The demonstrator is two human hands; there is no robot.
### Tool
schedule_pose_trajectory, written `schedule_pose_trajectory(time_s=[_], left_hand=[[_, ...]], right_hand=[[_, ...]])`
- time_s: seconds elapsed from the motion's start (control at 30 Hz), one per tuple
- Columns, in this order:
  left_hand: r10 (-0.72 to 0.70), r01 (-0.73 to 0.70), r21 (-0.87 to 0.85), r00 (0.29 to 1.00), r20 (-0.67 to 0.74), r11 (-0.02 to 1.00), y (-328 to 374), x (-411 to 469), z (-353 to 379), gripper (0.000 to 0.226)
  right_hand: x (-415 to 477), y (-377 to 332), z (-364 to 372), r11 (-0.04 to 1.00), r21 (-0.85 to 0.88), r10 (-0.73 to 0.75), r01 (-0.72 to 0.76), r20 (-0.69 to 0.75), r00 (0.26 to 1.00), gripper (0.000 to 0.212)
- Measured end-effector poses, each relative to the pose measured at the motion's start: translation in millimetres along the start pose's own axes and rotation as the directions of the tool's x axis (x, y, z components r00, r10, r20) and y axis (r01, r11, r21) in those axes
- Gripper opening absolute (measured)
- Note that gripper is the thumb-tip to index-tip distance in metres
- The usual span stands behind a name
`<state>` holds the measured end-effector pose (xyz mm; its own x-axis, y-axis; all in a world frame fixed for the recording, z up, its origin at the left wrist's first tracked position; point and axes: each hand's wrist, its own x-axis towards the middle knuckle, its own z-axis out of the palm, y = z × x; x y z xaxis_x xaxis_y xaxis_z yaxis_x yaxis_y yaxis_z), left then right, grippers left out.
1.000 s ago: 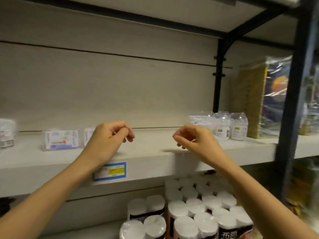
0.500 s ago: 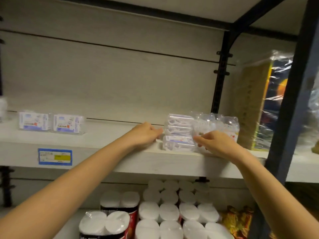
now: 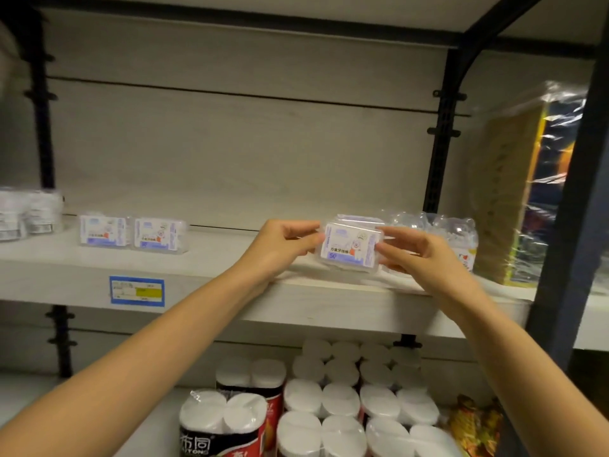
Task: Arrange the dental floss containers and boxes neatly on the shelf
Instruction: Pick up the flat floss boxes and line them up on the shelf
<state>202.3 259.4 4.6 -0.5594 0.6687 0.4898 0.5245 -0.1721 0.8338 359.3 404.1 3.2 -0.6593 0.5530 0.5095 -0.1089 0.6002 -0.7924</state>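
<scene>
Up front in the head view, two hands meet at one dental floss box point(image 3: 350, 247). The left hand point(image 3: 286, 246) pinches its left end and the right hand point(image 3: 419, 256) pinches its right end, fingers curled round the clear case. The box's label faces the camera, low over the right part of the shelf point(image 3: 214, 262); whether it touches the board cannot be told. Two more floss boxes point(image 3: 103, 230) stand side by side at the shelf's left part, well apart from the held one. Farther left sit blurred containers point(image 3: 29, 212), too smeared to count. One clear-wrapped pack of containers point(image 3: 456, 234) lies just behind the right hand. One blue price label point(image 3: 136, 290) is stuck on the shelf's front edge. Below stand packs of toilet paper rolls point(image 3: 329, 400).
</scene>
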Motion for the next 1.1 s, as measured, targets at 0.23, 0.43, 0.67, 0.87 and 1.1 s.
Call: schedule_pose_trajectory(time_s=[0.23, 0.43, 0.67, 0.87, 1.1], left_hand=[[0.114, -0.120, -0.054, 0.988, -0.107, 0.991, 0, -21, -38, 0.034], [0.089, -0.085, 0.031, 0.981, -0.173, 0.996, -9, -40, -112, 0.036], [0.106, -0.072, 0.210, 0.982, -0.157, 0.975, -40, -64, -237, 0.040], [0.119, -0.074, 0.315, 0.985, -0.124, 0.946, -59, -67, -328, 0.037], [0.166, -0.126, 0.536, 0.986, -0.028, 0.835, -78, -62, -364, 0.030]], right_hand=[[1, -18, 35, 0.989, 0.031, -0.148, 0.147, 0.010, 0.989, 0.027], [11, -39, 104, 0.980, 0.066, -0.191, 0.187, 0.066, 0.979, 0.026], [18, -79, 224, 0.974, 0.098, -0.215, 0.203, 0.125, 0.969, 0.026], [27, -110, 313, 0.979, 0.053, -0.200, 0.195, 0.130, 0.971, 0.028], [32, -119, 353, 0.973, -0.150, -0.155, 0.178, 0.151, 0.976, 0.032]])
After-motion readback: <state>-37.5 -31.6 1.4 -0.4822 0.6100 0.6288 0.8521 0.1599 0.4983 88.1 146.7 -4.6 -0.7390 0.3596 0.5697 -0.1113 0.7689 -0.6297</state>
